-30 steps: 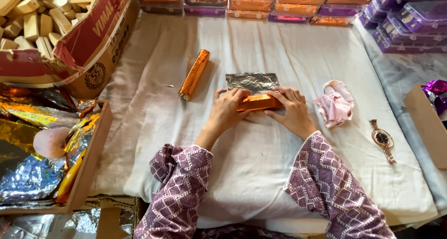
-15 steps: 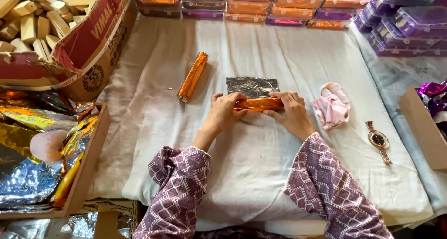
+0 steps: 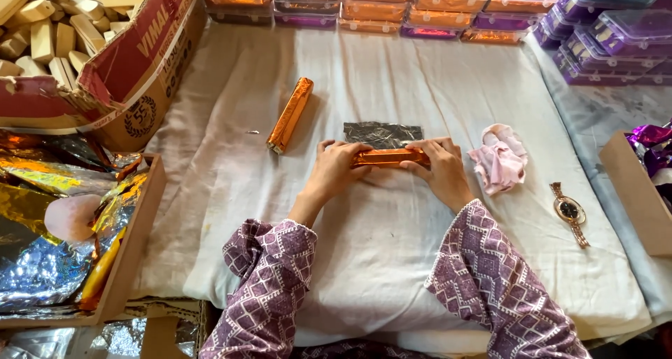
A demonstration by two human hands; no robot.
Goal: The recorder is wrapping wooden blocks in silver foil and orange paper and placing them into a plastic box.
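Observation:
My left hand [image 3: 334, 167] and my right hand [image 3: 441, 168] both grip a long block half rolled in orange foil [image 3: 389, 156], one hand at each end, on a white cloth [image 3: 392, 247]. The silver back of the foil sheet [image 3: 382, 134] still lies flat just beyond the block. A finished orange-wrapped block [image 3: 290, 114] lies to the left, apart from my hands. Both arms wear purple patterned sleeves.
A cardboard box of bare wooden blocks [image 3: 49, 30] stands at the far left, above a tray of loose foil sheets [image 3: 63, 233]. Stacked plastic boxes [image 3: 420, 2] line the back. A pink cloth [image 3: 498, 159] and a wristwatch [image 3: 570, 210] lie at right, near another box [image 3: 633, 191].
Both hands have rolled the orange-foiled block a little away from me over the silver sheet, so less flat foil shows beyond it.

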